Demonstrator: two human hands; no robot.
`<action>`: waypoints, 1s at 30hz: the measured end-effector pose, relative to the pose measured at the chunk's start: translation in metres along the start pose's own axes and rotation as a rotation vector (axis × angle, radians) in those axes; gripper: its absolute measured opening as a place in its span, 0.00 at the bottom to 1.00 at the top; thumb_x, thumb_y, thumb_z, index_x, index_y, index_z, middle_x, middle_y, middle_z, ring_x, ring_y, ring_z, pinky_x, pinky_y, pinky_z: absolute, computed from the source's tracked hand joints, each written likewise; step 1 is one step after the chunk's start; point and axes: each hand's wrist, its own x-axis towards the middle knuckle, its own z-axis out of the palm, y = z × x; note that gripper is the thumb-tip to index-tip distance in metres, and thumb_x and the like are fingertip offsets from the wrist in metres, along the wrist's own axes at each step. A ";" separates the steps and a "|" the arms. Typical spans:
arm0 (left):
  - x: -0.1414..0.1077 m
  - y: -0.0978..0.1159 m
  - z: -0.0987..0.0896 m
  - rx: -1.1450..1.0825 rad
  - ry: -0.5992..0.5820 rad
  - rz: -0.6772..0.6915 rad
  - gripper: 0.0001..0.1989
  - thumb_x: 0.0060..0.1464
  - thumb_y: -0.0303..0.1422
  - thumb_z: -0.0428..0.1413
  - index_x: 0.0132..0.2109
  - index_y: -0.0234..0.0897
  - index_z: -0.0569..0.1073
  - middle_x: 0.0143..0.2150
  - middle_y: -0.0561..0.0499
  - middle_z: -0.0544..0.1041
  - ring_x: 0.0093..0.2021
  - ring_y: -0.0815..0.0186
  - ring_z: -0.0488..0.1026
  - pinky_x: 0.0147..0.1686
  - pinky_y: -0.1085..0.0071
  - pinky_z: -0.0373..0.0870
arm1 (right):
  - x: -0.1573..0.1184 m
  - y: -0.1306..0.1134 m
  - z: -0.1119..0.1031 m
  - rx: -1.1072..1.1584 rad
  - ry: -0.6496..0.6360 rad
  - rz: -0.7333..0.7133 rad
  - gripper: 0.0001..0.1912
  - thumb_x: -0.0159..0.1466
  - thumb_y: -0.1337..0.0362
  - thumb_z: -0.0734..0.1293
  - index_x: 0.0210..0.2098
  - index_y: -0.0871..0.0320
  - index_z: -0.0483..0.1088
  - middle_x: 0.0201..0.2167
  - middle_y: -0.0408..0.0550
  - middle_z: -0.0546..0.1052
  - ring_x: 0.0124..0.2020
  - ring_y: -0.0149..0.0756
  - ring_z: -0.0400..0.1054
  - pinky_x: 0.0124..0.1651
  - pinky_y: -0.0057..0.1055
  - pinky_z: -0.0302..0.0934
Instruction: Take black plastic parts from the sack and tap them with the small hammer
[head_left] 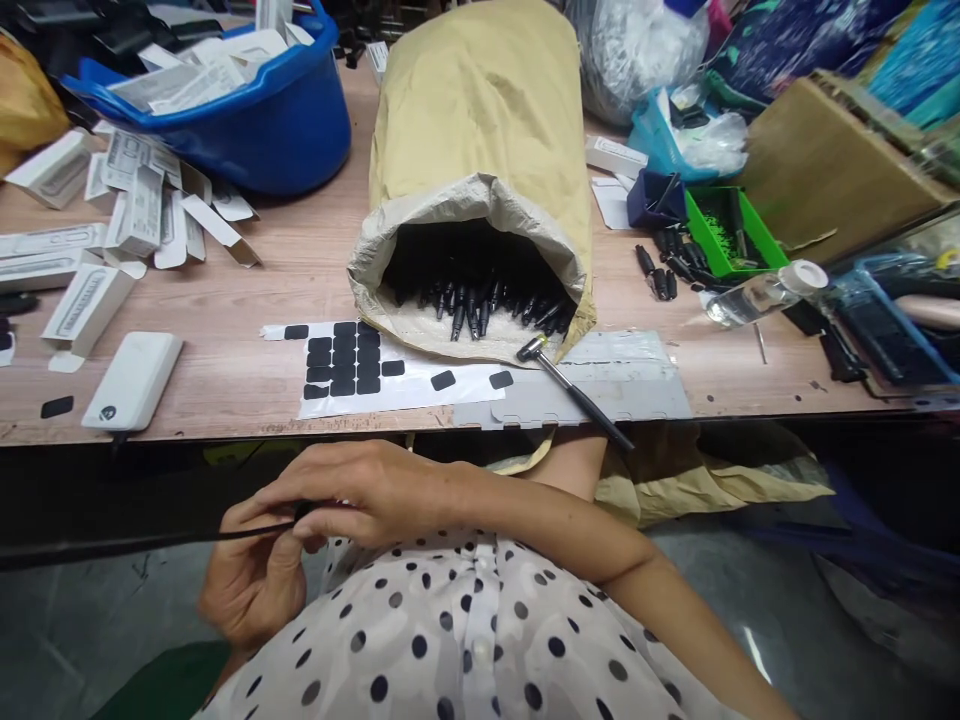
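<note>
Below the table edge, in front of the spotted shirt, my two hands meet. My left hand [259,580] is closed, with a thin black cable [187,537] running from it towards the left. Lying across it from the right, my right hand [360,495] pinches the cable's small dark end [304,509], which the fingers mostly cover. On the table above the hands lies a white sheet with black rounded stickers [343,358]. To its left is a white power bank [135,380]. A small hammer [581,395] rests with its black handle sticking out past the edge.
A large paper sack [480,110] lies open towards me, with many black tapered parts [472,310] inside. Left stand a blue basin [300,120] and white boxes [139,215]. Right are a green tray [750,215], a clear bottle [765,292] and a cardboard box [832,170].
</note>
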 end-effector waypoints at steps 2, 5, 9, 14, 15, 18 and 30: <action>0.002 -0.003 0.001 -0.061 -0.024 -0.009 0.07 0.42 0.30 0.67 0.33 0.39 0.79 0.33 0.54 0.79 0.25 0.68 0.73 0.19 0.73 0.71 | 0.003 0.005 0.000 0.018 -0.005 0.023 0.14 0.69 0.70 0.63 0.53 0.58 0.72 0.52 0.51 0.77 0.55 0.32 0.70 0.58 0.29 0.64; 0.003 -0.002 0.002 -0.092 -0.059 -0.052 0.07 0.45 0.31 0.67 0.34 0.39 0.79 0.32 0.53 0.80 0.26 0.68 0.76 0.23 0.74 0.76 | 0.000 0.015 -0.003 0.018 -0.014 0.048 0.14 0.67 0.69 0.67 0.52 0.57 0.73 0.50 0.50 0.76 0.51 0.33 0.69 0.55 0.31 0.65; 0.004 0.008 0.010 -0.148 -0.104 -0.097 0.07 0.48 0.32 0.67 0.36 0.40 0.80 0.31 0.53 0.82 0.23 0.69 0.76 0.19 0.75 0.76 | -0.005 0.026 -0.002 -0.021 0.031 0.051 0.08 0.67 0.68 0.66 0.46 0.60 0.74 0.43 0.50 0.75 0.46 0.32 0.69 0.51 0.30 0.66; 0.007 0.013 0.019 -0.203 -0.093 -0.113 0.09 0.47 0.36 0.69 0.36 0.41 0.80 0.31 0.54 0.82 0.19 0.68 0.74 0.15 0.72 0.75 | -0.007 0.038 0.000 0.002 0.023 -0.020 0.07 0.69 0.68 0.64 0.44 0.59 0.74 0.42 0.48 0.78 0.45 0.30 0.72 0.51 0.29 0.67; 0.007 0.013 0.019 -0.189 -0.088 -0.118 0.09 0.47 0.36 0.69 0.36 0.40 0.80 0.31 0.54 0.82 0.18 0.68 0.74 0.16 0.72 0.76 | -0.007 0.040 0.000 0.003 0.015 -0.021 0.08 0.70 0.68 0.64 0.45 0.59 0.74 0.42 0.49 0.79 0.45 0.30 0.72 0.52 0.29 0.67; 0.006 0.008 0.018 -0.120 -0.034 -0.132 0.10 0.44 0.35 0.69 0.35 0.39 0.80 0.31 0.54 0.82 0.20 0.68 0.75 0.19 0.71 0.78 | -0.010 0.040 -0.003 -0.028 0.010 -0.037 0.10 0.70 0.67 0.63 0.48 0.59 0.74 0.43 0.49 0.79 0.45 0.29 0.72 0.53 0.30 0.68; 0.004 0.012 0.020 -0.014 -0.036 -0.125 0.09 0.42 0.31 0.69 0.33 0.39 0.80 0.27 0.55 0.81 0.19 0.69 0.73 0.20 0.73 0.76 | -0.018 0.036 0.003 -0.344 0.092 -0.094 0.13 0.70 0.66 0.60 0.49 0.58 0.74 0.45 0.51 0.80 0.48 0.32 0.74 0.53 0.30 0.72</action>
